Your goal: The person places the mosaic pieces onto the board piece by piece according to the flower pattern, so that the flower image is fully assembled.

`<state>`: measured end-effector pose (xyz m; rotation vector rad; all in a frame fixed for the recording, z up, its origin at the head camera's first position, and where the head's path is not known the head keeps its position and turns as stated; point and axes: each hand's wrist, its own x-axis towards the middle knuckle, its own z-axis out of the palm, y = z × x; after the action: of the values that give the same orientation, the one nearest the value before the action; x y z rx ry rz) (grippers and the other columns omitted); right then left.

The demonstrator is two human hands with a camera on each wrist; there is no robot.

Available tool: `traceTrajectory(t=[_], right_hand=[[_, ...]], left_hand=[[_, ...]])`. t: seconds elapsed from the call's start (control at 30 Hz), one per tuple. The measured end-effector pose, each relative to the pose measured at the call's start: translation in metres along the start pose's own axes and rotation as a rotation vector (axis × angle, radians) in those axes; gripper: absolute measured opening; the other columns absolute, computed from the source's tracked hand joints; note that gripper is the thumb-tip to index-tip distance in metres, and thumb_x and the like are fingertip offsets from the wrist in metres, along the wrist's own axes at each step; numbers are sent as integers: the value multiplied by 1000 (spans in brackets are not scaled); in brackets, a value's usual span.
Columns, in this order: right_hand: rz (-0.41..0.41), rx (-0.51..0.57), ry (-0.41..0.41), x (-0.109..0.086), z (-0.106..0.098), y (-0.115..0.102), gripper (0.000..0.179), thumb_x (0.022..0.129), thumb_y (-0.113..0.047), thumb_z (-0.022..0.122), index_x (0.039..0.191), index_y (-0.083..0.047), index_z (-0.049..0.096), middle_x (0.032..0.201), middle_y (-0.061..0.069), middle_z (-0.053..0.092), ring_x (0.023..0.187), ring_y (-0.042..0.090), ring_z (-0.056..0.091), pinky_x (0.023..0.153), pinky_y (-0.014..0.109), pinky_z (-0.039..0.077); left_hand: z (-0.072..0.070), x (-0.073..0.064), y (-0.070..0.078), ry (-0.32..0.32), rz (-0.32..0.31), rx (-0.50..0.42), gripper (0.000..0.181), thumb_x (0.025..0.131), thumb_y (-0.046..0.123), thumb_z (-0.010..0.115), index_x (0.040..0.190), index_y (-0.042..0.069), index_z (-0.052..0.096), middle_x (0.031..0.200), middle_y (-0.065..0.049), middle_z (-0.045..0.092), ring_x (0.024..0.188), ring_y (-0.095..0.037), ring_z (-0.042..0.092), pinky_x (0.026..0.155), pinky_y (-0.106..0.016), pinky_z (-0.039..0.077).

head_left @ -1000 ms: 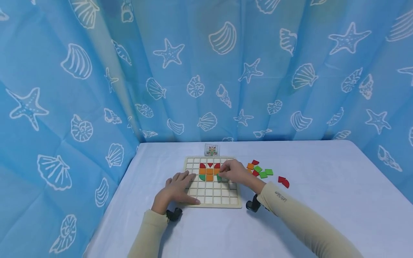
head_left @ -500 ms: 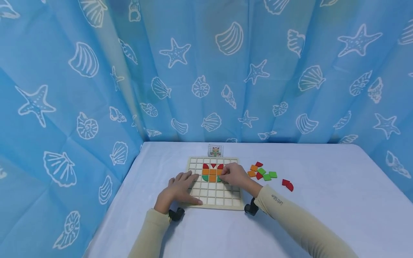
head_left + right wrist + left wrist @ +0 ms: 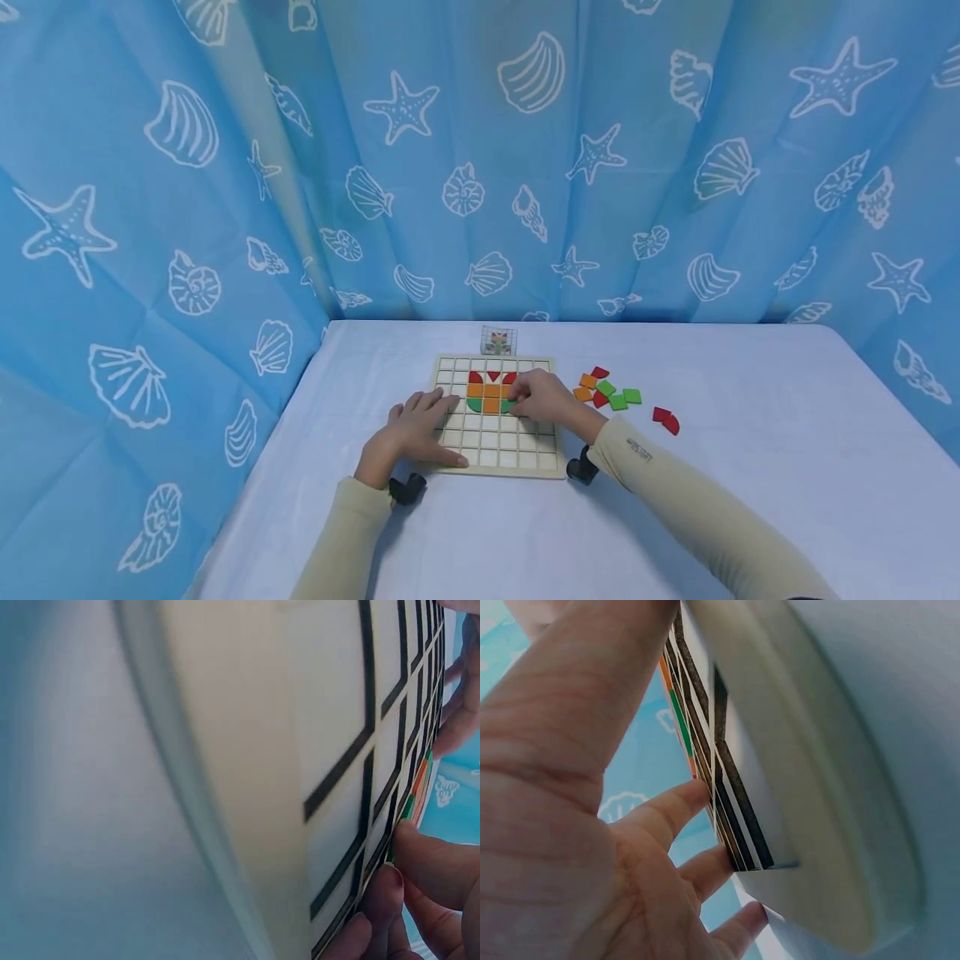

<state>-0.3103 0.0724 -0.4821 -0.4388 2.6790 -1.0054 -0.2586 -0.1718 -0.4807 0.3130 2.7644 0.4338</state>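
A square grid board (image 3: 517, 459) lies on the table. Red, orange and green tiles form a flower shape in its upper cells, including an orange square (image 3: 491, 406) and a green quarter-circle tile (image 3: 474, 405). With fingers spread, my left hand (image 3: 416, 429) rests on the board's left side, the thumb near the front edge. In the left wrist view, its fingertips (image 3: 696, 793) lie along the board. My right hand (image 3: 543, 396) has thumb and index finger at a second green quarter-circle tile (image 3: 506, 407), pinching it down in its cell; the fingers partly cover it.
A small pattern card (image 3: 498, 340) lies behind the board. Right of it are loose tiles: orange squares (image 3: 583, 393), green squares (image 3: 632, 396) and red pieces (image 3: 671, 425). The white-covered table (image 3: 750, 375) meets a blue shell-patterned curtain (image 3: 465, 242).
The right hand has brought the green quarter-circle tile slightly up and left into the cell beside the orange square. The left hand has stayed on the board. The head view has shifted slightly.
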Motion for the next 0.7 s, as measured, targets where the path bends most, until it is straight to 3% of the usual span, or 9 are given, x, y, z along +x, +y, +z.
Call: traceTrajectory(t=[0.7], right_hand=[[46, 45, -22, 0, 0, -1, 9, 87, -12, 76, 93, -10, 71, 80, 2, 62, 75, 16, 52, 69, 27, 45]], left_hand=[[-2, 0, 1, -16, -12, 1, 107, 66, 65, 82, 154, 28, 33, 165, -7, 23, 150, -34, 18, 119, -64, 15]])
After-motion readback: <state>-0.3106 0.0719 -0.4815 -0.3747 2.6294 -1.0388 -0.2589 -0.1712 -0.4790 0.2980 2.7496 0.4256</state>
